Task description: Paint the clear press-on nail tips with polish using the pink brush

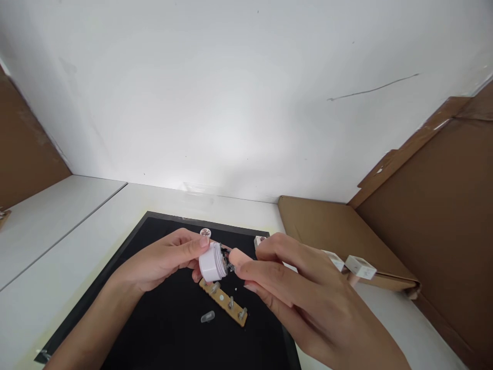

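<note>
A small white jar (210, 263) with a screw-threaded neck lies tilted on its side, its mouth facing right. My left hand (175, 257) is closed around it, thumb on top and fingers below. My right hand (296, 288) pinches at the mouth, where small dark and shiny bits (229, 259) show between neck and fingertips. What exactly the fingers grip is hidden. Under the jar, a narrow wooden strip (225, 304) bears several clear pegs. A loose clear plastic piece (207, 317) lies just in front of the strip.
A black mat (154, 308) covers the white table here. Behind my hands sits a small round white dish (205, 233). White blocks (361, 266) stand at the right, beside a flat cardboard box (327, 226). Cardboard panels (435, 221) and a white wall (231, 103) enclose the space.
</note>
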A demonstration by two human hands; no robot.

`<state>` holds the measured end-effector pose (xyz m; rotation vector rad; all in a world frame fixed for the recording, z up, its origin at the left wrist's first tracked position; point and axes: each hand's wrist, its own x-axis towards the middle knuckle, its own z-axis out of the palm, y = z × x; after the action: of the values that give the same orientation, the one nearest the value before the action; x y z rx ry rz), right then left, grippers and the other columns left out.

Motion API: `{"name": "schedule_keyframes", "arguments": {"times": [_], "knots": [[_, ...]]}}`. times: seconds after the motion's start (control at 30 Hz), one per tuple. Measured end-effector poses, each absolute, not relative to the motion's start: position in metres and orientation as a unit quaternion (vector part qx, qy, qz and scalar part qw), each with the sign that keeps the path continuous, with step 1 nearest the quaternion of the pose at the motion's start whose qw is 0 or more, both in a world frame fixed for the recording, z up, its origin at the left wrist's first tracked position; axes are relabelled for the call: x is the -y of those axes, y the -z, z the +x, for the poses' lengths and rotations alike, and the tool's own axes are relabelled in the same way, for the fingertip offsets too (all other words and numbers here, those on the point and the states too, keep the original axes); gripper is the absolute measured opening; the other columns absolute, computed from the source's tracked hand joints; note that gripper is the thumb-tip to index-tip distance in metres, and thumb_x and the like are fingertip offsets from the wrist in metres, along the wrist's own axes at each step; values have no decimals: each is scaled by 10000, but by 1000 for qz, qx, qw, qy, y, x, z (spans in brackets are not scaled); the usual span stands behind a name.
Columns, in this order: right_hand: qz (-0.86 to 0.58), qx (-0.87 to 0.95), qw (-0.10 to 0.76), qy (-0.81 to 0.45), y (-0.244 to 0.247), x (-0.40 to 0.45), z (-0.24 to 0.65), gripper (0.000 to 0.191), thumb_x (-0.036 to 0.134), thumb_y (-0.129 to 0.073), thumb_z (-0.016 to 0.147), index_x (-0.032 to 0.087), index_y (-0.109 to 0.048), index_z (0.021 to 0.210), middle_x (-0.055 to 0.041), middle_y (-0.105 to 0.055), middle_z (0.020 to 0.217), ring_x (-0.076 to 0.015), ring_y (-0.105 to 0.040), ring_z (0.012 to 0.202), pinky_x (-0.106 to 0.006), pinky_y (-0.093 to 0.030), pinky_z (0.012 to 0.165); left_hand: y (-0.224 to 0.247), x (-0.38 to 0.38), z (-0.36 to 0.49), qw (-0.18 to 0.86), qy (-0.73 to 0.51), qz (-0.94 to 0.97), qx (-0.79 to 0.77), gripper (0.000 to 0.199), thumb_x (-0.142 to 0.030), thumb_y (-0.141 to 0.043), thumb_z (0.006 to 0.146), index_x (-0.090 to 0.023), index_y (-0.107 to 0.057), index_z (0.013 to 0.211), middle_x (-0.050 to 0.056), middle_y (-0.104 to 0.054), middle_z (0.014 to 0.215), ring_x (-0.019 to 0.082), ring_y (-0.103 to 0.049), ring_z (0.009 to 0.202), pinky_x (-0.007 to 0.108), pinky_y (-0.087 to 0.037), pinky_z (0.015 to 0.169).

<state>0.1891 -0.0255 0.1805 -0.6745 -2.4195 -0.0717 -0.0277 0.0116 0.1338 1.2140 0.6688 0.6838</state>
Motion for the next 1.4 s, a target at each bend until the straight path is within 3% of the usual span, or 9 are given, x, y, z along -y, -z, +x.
{"name": "schedule_keyframes", "arguments": {"times": [0.37, 0.9, 1.1, 1.4], "knots": [[-261, 913, 313, 32, -183, 27, 186, 240, 111, -375, 952, 143, -612, 974, -22, -548, 700, -135, -480, 584, -269, -380, 505, -136, -10, -32, 686, -312, 583, -304, 493, -582, -612, 770, -137, -760, 920, 23, -574, 625, 136, -449, 599, 260, -361, 620], [-274, 909, 313, -7, -182, 24, 190, 212, 175, -422, 951, 169, -634, 947, -41, -619, 763, -144, -568, 651, -260, -439, 546, -137, -10, -34, 660, -302, 615, -308, 472, -541, -597, 803, -154, -745, 1028, 44, -625, 666, 168, -507, 656, 302, -401, 715], [-265, 881, 381, -94, -178, 19, 190, 88, 210, -548, 911, 184, -609, 969, -10, -625, 720, -124, -564, 610, -232, -435, 517, -139, -9, -34, 669, -310, 604, -302, 517, -591, -627, 754, -156, -757, 1000, 21, -594, 596, 148, -486, 609, 283, -388, 683], [-300, 795, 492, -190, -174, 13, 183, 18, 200, -649, 836, 203, -663, 825, 29, -672, 677, -92, -580, 529, -196, -435, 467, -140, -7, -32, 689, -327, 572, -302, 488, -587, -638, 748, -174, -762, 976, 31, -603, 668, 131, -484, 610, 258, -399, 634]]}}
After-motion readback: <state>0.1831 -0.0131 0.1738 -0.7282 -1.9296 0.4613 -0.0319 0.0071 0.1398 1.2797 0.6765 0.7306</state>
